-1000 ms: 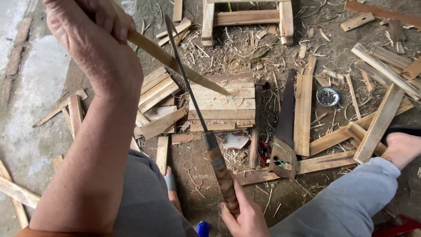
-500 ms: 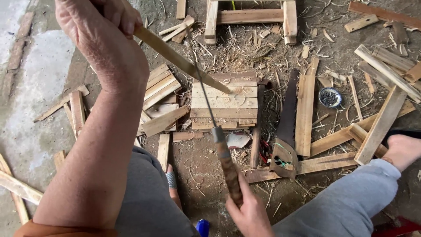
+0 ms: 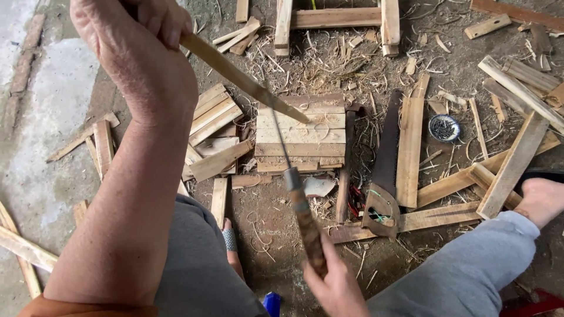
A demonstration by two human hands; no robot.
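Item: wooden strip [image 3: 247, 79], long, thin, flat. It was held raised above the floor, its long axis running from upper left down to lower right. The upper end sat inside the left hand [image 3: 135, 53]; the free tip ended over the slat block [image 3: 301, 134], though whether it touched the block could not be told.

Left hand: closed around the strip's upper end, fingers curled over it, forearm running down toward the body.

Item: knife [image 3: 296, 194], narrow blade, mottled brown handle. Its long axis ran nearly straight away from the body, handle near, blade far. The blade met the strip from below, close to the strip's lower third, crossing it at a steep angle. The exact contact point was blurred.

Right hand [image 3: 335, 285]: wrapped around the lower end of the handle, at the bottom edge of the view, only partly seen.

Relation: the strip lay up and to the left of the right hand and slanted down from the left hand; the left hand held the strip, the right reached it only through the blade.

Around: hand saw [image 3: 385, 170] lying flat just right of the block, a small round tin [image 3: 444, 127] farther right, loose offcuts and shavings across the floor [image 3: 53, 105], grey-trousered knees either side, a bare foot [image 3: 543, 199] at the right edge.
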